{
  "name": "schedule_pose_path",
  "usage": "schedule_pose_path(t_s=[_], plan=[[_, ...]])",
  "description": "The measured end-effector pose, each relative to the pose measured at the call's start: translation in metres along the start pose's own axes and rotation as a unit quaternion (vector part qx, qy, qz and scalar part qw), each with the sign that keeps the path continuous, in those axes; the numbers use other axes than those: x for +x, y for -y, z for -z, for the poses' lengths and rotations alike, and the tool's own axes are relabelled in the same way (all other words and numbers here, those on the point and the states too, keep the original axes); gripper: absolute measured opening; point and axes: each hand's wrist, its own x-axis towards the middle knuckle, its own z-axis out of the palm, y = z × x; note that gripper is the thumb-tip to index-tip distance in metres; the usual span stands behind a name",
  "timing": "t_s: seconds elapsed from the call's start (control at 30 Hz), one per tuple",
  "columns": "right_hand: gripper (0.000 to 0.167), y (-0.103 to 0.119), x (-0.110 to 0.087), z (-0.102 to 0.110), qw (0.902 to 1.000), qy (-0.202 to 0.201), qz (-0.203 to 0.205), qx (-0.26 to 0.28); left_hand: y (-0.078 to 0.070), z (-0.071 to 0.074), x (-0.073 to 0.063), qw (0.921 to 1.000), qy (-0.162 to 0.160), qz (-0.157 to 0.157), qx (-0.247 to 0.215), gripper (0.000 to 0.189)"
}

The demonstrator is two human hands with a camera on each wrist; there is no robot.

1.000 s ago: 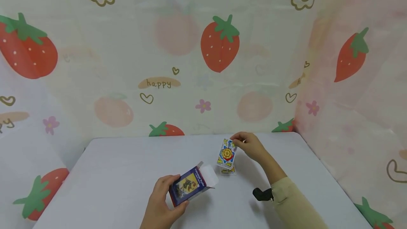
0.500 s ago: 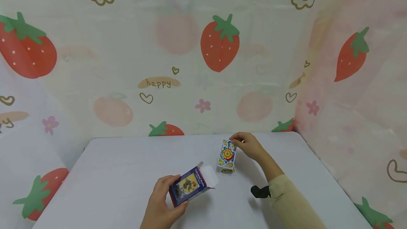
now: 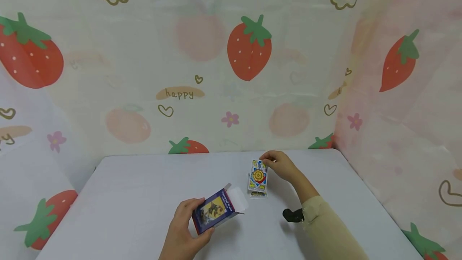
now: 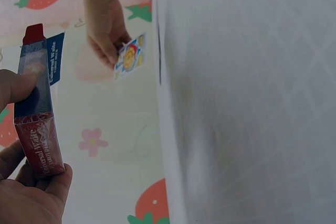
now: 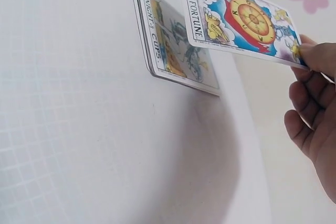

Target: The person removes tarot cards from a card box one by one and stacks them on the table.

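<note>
My left hand grips a blue tarot card box between thumb and fingers, tilted above the table. The box's white end flap hangs open, and its red end shows in the left wrist view. My right hand pinches the corner of a "Wheel of Fortune" tarot card between thumb and finger. That card is held face up just above a small stack of tarot cards on the table. The "Knight of Cups" lies on top of the stack, partly covered in the head view.
A white-covered table spreads beneath both hands. Behind it and at the sides hangs a cloth wall printed with strawberries. A black piece sits at the right sleeve's cuff.
The right hand has brought the Wheel of Fortune card slightly lower and straighter, so it lines up more closely over the stack. The left hand and box have stayed in place.
</note>
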Motion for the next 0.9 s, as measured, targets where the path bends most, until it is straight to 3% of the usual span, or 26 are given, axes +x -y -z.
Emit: schedule_pose_path(t_s=[0.9], plan=[[0.014,-0.014,0.009,-0.017,0.9991,0.008,-0.041,0.002,0.000,0.000,-0.001,0.9999,0.010,0.010,-0.003,0.074]])
